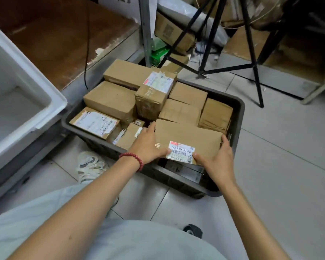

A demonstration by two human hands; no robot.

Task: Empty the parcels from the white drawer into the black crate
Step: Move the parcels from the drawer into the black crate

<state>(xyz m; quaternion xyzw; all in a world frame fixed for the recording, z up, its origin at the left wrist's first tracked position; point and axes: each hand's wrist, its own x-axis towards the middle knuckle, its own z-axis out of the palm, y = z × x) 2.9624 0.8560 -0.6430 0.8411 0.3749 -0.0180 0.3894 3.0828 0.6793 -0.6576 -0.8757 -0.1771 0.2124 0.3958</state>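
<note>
Item 1: flat cardboard parcel (188, 135), brown, with a white shipping label (180, 152) at its near edge. It is over the near right part of the black crate, held from both sides. Whether its far edge touches the boxes under it cannot be told.

Item 2: left grip (148, 145), grasping the parcel's left edge. The thumb lies on top beside the label and the fingers run along the side. There is a red bead bracelet (132, 159) on the wrist.

Item 3: right grip (218, 158), grasping the parcel's near right corner. The thumb is at the near edge and the fingers curl round the right edge.

Item 4: black crate (239, 111), on the tiled floor (289, 166). It is packed with stacked parcels (111, 99), brown cardboard, several of them labelled; one taped box sits highest, near the middle.

Item 5: white drawer (45, 99), at the left just beside the crate. Its rim and white inner walls are in view.

Item 6: surroundings. A black tripod (251, 53) stands beyond the crate, with a green box (159, 53) near its legs. A white shoe (90, 166) is on the floor between drawer and crate.
</note>
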